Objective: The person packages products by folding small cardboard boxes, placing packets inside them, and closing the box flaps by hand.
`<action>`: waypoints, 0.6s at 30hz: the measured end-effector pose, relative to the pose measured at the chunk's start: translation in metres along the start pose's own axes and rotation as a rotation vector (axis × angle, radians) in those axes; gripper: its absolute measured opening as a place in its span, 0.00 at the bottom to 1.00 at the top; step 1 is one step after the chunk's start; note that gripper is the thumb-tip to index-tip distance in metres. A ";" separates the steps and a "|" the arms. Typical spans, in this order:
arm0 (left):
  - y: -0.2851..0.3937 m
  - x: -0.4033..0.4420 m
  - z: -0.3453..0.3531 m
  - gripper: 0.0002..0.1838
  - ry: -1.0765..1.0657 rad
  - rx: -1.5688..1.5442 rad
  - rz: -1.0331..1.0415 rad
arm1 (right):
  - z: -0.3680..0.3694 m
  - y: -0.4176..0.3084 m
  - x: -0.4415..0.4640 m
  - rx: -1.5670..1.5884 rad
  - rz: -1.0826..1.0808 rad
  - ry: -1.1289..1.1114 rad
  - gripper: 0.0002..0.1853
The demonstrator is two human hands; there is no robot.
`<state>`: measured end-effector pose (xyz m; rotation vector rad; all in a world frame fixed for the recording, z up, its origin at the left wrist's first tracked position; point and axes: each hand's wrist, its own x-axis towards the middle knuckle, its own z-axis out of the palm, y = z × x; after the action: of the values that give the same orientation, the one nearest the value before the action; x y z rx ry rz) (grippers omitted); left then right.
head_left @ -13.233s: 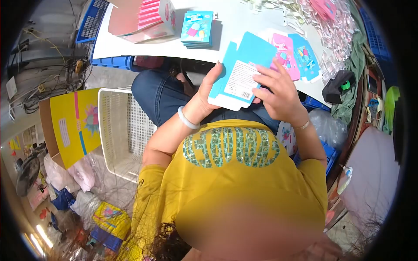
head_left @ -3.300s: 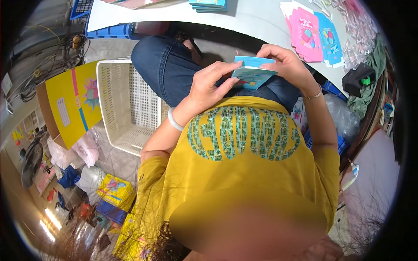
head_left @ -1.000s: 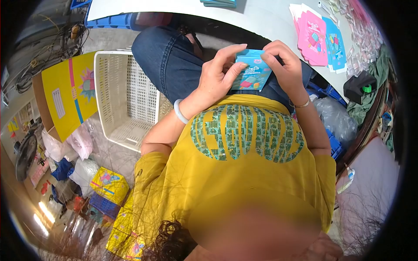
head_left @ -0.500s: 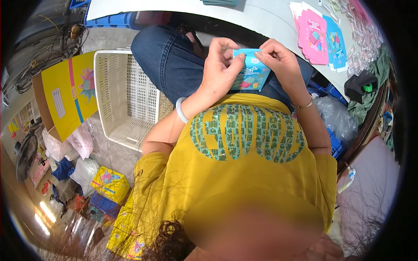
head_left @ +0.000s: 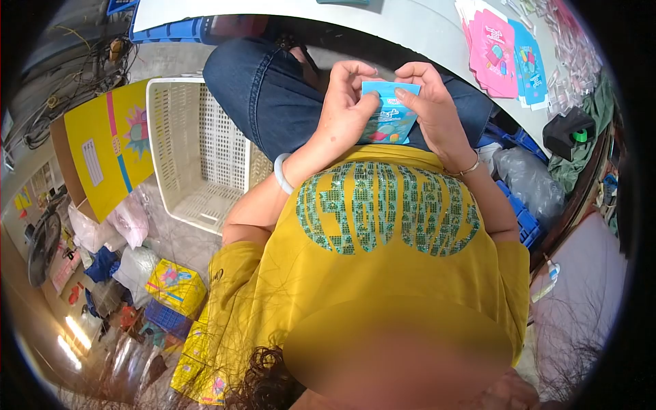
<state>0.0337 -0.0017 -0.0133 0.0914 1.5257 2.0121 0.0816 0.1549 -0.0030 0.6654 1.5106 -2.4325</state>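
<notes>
A light blue printed card packet (head_left: 391, 126) with a popsicle picture is held upright over my lap, its top edge facing away from me. My left hand (head_left: 347, 106) is closed on its left upper side, thumb on the front and fingers curled behind. On the other side, my right hand (head_left: 437, 109) grips the upper right, its thumb pressed on the front near the top band and its index finger bent above the edge. The fingers behind the packet are partly hidden.
A white table (head_left: 410, 31) curves ahead, bearing pink cards (head_left: 495, 55), blue cards (head_left: 529, 65) and a heap of small clear pieces (head_left: 564, 41). A black tape dispenser (head_left: 564, 133) sits on the right. At left stand a white plastic crate (head_left: 198, 150) and a yellow carton (head_left: 113, 143).
The packet's top has lowered slightly toward me. My right thumb has slid left and down on its front, and the right fingers have spread upward behind the top edge.
</notes>
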 end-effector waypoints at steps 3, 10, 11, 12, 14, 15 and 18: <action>-0.005 -0.002 -0.004 0.19 0.000 0.030 -0.030 | -0.002 0.001 0.000 -0.045 0.007 -0.005 0.14; 0.002 0.000 -0.011 0.12 -0.021 0.144 -0.020 | -0.014 0.015 0.002 -0.438 -0.523 0.052 0.16; 0.002 0.000 -0.013 0.12 -0.021 0.138 -0.022 | -0.017 0.013 0.003 -0.551 -0.629 -0.001 0.17; 0.003 -0.001 -0.014 0.12 -0.022 0.131 -0.027 | -0.020 0.008 0.005 -0.662 -0.732 -0.052 0.17; 0.005 -0.002 -0.014 0.12 -0.025 0.121 -0.042 | -0.023 0.000 0.006 -0.875 -0.872 -0.145 0.19; 0.006 -0.002 -0.013 0.12 -0.029 0.115 -0.049 | -0.024 0.000 0.005 -0.881 -0.846 -0.150 0.18; 0.002 -0.001 -0.014 0.12 -0.042 0.132 -0.018 | -0.025 0.006 0.004 -0.870 -0.763 -0.173 0.17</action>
<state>0.0282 -0.0143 -0.0161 0.1708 1.6261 1.8827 0.0877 0.1748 -0.0195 -0.3463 2.7693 -1.7571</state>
